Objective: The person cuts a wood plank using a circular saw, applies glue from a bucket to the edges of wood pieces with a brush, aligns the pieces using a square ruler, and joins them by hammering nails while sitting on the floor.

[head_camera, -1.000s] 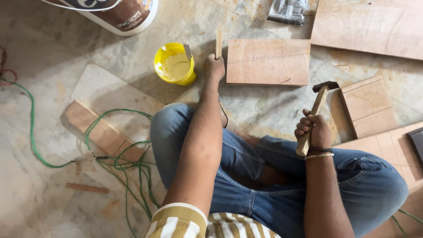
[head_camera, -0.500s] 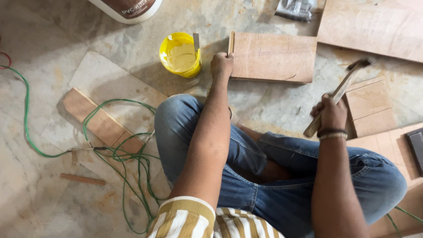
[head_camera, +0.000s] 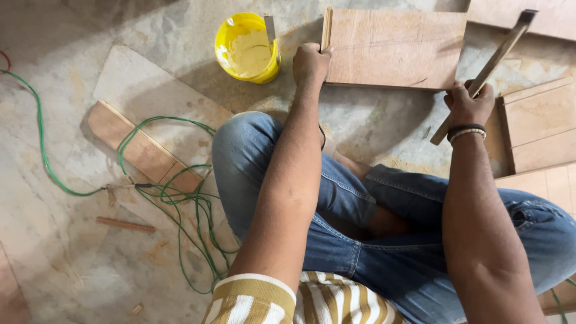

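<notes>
Wood strip stands on edge against left end of board, far on floor, pinched in left hand. Right hand clamped on raised hammer. Strip apparently not yet nailed; glue tub open nearby.

Left hand seemingly fisted, arm outstretched; right hand raised, fingers curled.

Board lies flat on the floor ahead of the knees, a thin strip standing against its left edge. Bucket sits just left of that. Cable and a plank further left, more boards on the right.
</notes>
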